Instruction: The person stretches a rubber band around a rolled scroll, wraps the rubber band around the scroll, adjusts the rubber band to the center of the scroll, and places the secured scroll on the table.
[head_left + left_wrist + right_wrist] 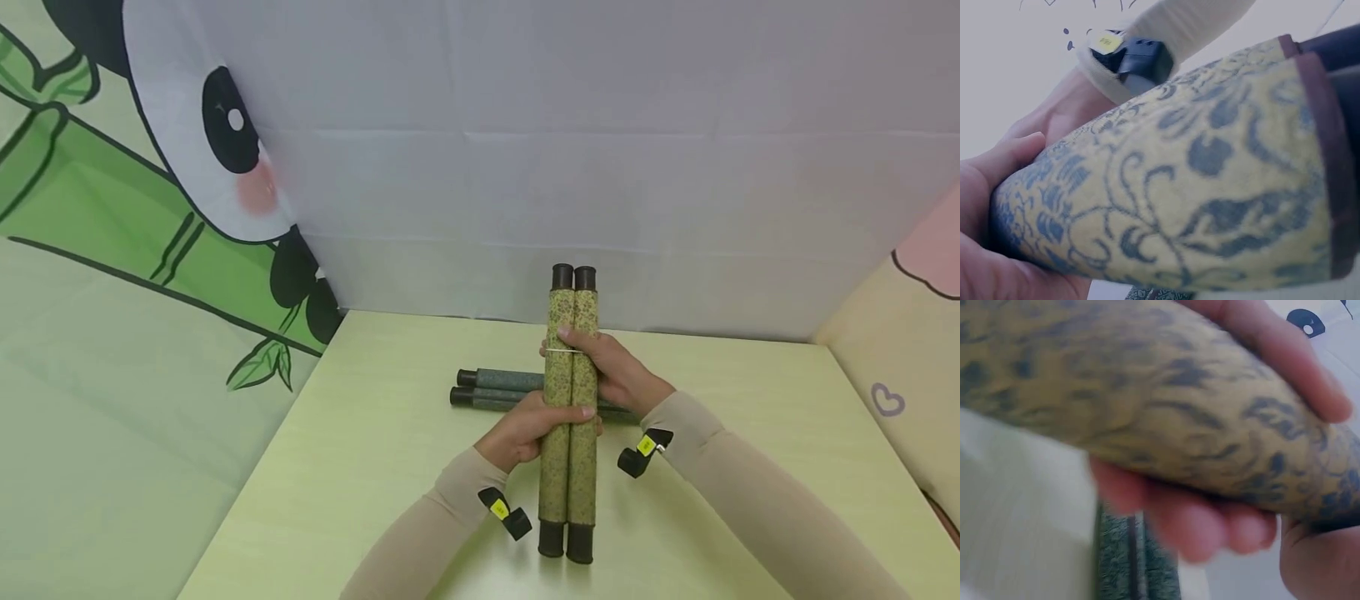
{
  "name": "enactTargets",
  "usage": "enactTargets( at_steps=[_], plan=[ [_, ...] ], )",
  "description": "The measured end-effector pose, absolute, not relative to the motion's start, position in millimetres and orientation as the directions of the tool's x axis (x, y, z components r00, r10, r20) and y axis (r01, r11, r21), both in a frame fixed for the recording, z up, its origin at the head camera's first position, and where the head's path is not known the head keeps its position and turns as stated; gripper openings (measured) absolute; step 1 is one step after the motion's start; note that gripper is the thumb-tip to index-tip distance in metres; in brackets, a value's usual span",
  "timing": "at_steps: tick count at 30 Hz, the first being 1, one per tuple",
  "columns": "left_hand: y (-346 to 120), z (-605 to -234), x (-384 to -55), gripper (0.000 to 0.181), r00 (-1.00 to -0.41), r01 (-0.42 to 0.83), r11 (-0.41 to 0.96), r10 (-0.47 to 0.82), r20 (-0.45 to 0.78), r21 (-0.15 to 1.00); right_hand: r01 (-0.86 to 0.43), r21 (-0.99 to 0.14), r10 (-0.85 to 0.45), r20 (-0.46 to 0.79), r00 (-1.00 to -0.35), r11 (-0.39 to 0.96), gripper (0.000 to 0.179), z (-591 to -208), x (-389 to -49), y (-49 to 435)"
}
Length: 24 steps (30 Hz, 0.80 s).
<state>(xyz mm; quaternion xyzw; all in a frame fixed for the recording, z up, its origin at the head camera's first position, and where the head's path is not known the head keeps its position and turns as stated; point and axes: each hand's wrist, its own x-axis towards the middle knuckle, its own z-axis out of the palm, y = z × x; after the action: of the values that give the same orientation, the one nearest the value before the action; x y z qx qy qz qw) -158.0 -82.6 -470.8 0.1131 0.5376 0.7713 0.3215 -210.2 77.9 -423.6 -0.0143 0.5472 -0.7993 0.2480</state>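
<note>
While the yellow scroll pair point(558, 379) is held between both hands, long axis near 12-to-6 o'clock, the left hand point(528, 425) grasps it lower from 8 o'clock, the right hand point(617, 367) higher from 4 o'clock, thumbs across the front. Green scroll pair point(506, 380) lies beneath, roughly 9-to-3, on the table point(337, 500).

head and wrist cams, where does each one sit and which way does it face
Head: on the head, facing forward and down at the yellow rolls, green rolls and table; left hand, right hand and sleeves show.
Left wrist: on that wrist, facing across the yellow rolls; left hand at the left edge, the other sleeve behind.
Right wrist: on that wrist, facing the yellow rolls close up, wall beyond; parts of the hands show.
Shared: head and right wrist views both show the drawn eye.
</note>
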Motion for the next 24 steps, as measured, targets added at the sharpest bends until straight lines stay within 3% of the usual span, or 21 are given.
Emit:
enactTargets(
  at_steps=[12,19,24],
  plan=[
    [-80.6,-472.5,-157.7,0.036,-0.783,-0.371,-0.223,0.597,-0.174,0.902,0.417,-0.883,-0.459,-0.286,-0.841,-0.215,0.047,-426.8,-205.7,84.7],
    [-76.7,-475.2,-155.4,0.029,-0.787,-0.367,-0.204,0.589,-0.186,0.908,0.356,-0.895,-0.402,-0.232,-0.886,-0.268,0.042,-412.4,-227.2,92.0],
    [-75.3,-477.7,-156.2,0.033,-0.773,-0.372,-0.206,0.609,-0.179,0.905,0.362,-0.891,-0.423,-0.226,-0.878,-0.274,0.043,-413.9,-228.9,88.8]
  ],
)
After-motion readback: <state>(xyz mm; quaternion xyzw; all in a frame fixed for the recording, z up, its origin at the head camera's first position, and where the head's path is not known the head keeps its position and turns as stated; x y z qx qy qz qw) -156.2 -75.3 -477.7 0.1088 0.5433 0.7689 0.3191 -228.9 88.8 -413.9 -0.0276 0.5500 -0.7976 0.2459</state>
